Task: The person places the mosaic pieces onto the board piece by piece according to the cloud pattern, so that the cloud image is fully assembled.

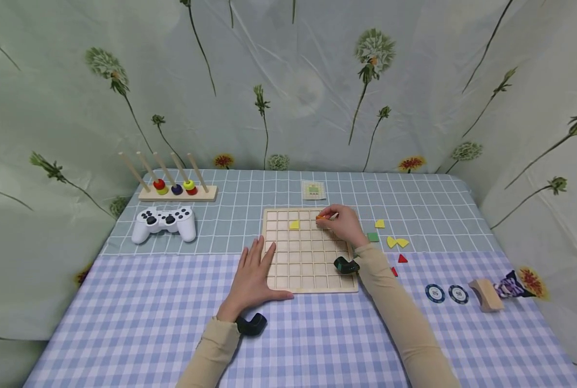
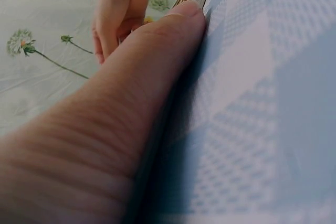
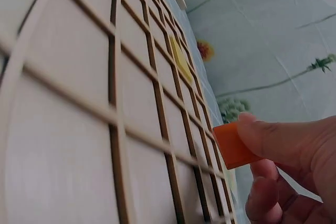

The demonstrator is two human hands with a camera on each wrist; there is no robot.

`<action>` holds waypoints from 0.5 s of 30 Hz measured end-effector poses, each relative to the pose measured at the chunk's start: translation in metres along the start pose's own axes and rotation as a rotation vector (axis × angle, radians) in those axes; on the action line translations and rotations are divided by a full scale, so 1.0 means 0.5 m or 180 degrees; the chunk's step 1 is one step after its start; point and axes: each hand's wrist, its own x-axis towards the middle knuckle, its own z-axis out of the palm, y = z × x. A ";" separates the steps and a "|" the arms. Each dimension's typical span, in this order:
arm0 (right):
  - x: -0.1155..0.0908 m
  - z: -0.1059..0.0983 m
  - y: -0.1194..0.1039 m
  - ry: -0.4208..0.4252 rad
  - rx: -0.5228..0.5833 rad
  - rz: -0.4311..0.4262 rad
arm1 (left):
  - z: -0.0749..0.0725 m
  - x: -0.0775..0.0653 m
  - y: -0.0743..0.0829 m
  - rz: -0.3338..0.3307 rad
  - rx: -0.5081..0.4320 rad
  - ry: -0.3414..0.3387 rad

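Note:
A square wooden grid board [image 1: 298,258] lies in the middle of the table, one yellow piece [image 1: 294,225] in a cell of its upper part. My left hand [image 1: 253,277] rests with spread fingers along the board's left side, its thumb by the near left corner. Over the far right part of the board, my right hand [image 1: 344,223] pinches an orange tile [image 3: 231,145] between thumb and fingers. In the right wrist view this tile overlaps the grid's far edge. Just right of the board lie a green square [image 1: 373,237] and another yellow piece [image 1: 379,223].
Yellow wedges [image 1: 397,242] and red pieces [image 1: 402,258] lie farther right, then two chips [image 1: 435,293], a wooden block [image 1: 486,295] and a small packet [image 1: 510,285]. A patterned card [image 1: 314,189] sits behind the board. Back left are a white game controller [image 1: 164,222] and a peg stand [image 1: 196,195].

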 end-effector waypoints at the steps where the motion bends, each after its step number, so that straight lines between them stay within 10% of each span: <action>1: 0.002 0.006 -0.003 -0.0027 0.0015 -0.0002 | 0.000 0.000 0.000 -0.0006 0.0003 -0.0003; 15: 0.015 0.054 -0.026 -0.0303 -0.0061 -0.0046 | -0.003 0.000 0.002 -0.0027 -0.0002 -0.0044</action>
